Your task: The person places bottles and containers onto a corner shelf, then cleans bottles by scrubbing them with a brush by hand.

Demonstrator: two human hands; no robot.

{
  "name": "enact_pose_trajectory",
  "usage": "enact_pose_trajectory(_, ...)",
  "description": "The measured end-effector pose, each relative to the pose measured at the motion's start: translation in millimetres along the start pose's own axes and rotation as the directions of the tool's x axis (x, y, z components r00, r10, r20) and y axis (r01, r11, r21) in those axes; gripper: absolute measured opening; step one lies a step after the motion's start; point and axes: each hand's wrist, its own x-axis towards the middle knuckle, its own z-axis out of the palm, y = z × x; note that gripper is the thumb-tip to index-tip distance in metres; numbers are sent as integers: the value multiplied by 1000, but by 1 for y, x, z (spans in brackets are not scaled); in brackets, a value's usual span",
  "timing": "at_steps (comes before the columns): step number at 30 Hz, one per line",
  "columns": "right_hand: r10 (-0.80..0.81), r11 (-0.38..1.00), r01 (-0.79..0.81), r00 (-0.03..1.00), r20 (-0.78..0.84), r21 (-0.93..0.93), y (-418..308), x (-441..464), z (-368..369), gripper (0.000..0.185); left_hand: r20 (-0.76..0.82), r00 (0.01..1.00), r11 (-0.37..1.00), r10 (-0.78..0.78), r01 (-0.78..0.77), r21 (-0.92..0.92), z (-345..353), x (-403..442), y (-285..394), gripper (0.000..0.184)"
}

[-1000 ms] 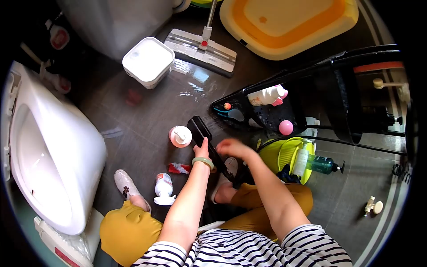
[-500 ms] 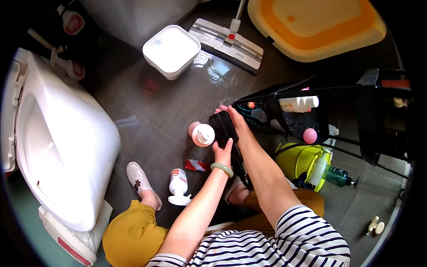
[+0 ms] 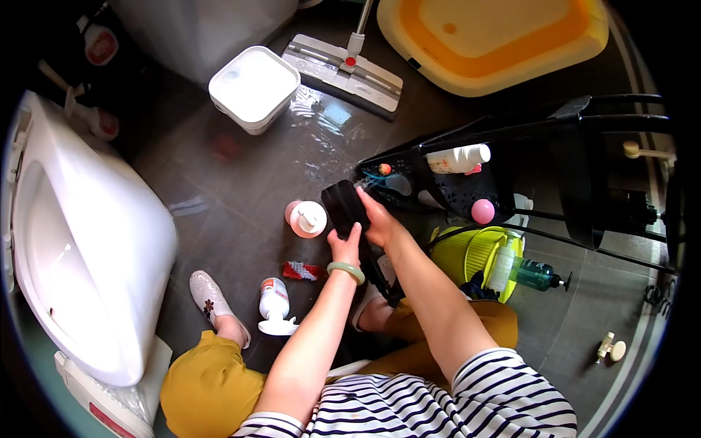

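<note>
Between my hands is a black shower head point(image 3: 342, 206) with a long handle, held low over the dark floor. My left hand point(image 3: 346, 248), with a pale green bangle on its wrist, grips its lower end, the thumb pointing up along it. My right hand point(image 3: 378, 220) closes on its right side; some of its fingers are hidden behind it. Just left stands a pink bottle with a white pump top point(image 3: 307, 219). Below that, a red and grey knitted cloth point(image 3: 301, 271) and a white spray bottle point(image 3: 274, 303) lie near my left forearm.
A black rack point(image 3: 504, 131) holding a white bottle point(image 3: 458, 158) and pink ball point(image 3: 483, 211) lies at right, by a lime-green basket point(image 3: 467, 255). Ahead are a white lidded bucket point(image 3: 254, 84), flat mop point(image 3: 347, 73) and yellow-orange basin point(image 3: 496, 84). A toilet point(image 3: 124, 219) stands left.
My right hand has drawn back down along the shower head; its fingertips no longer reach past the top. The whole view has shifted slightly. More wet streaks show on the floor ahead.
</note>
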Motion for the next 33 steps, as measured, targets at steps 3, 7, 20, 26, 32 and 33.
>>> enact_pose_trajectory(3, -24, 1000, 24, 1000, 0, -5, -4, -3, -1, 37, -52, 998, 997, -48, 50, 55, 7, -7, 10, 75)
enact_pose_trajectory(7, 44, 998, -39, 992, 117, -45, -28, 24, -17, 55, 14, 1000, 999, -28, 28, 31, 23, -23, 10, 74)
enact_pose_trajectory(20, -215, 976, 215, 947, 241, 27, -47, 1, -5, 65, -106, 980, 983, -166, 156, -99, 7, 3, 15, 88)
enact_pose_trajectory(26, -212, 977, 212, 956, 202, 21, -43, 11, -11, 61, -119, 982, 989, -144, 148, 28, -3, 1, 2, 87)
enact_pose_trajectory(32, 46, 962, -75, 992, -116, -264, -24, 35, -17, 41, -63, 992, 992, -108, 111, 55, 11, 11, -10, 86)
enact_pose_trajectory(33, 56, 960, -85, 992, -114, -268, -24, 36, -23, 41, -63, 992, 992, -113, 116, 43, 10, 12, -10, 87)
